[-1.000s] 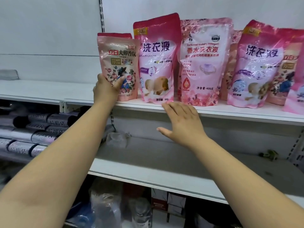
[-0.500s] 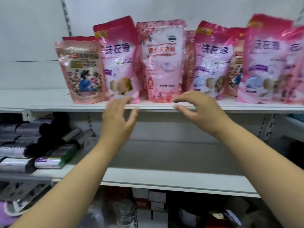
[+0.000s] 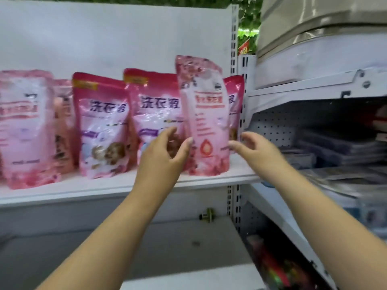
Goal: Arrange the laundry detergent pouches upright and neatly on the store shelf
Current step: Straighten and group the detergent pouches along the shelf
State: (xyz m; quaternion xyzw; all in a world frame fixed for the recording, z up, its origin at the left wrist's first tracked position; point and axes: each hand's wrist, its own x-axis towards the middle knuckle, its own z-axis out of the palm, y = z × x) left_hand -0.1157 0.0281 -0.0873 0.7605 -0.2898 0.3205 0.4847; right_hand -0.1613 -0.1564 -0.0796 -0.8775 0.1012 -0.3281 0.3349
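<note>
Pink floral pouch [image 3: 206, 122] at shelf [image 3: 117, 185] end, twisted sideways. Left hand [image 3: 161, 155] and right hand [image 3: 254, 150] flanking, fingers spread, nothing pinched. Probably best: squeeze low, rotate label frontward, nudge back flush.

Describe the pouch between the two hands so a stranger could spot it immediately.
Find the white shelf and follow the pink row to its right end. The pale pink pouch stands frontmost there, turned at an angle. It rises above its neighbours and has a red drop near its base.
</note>
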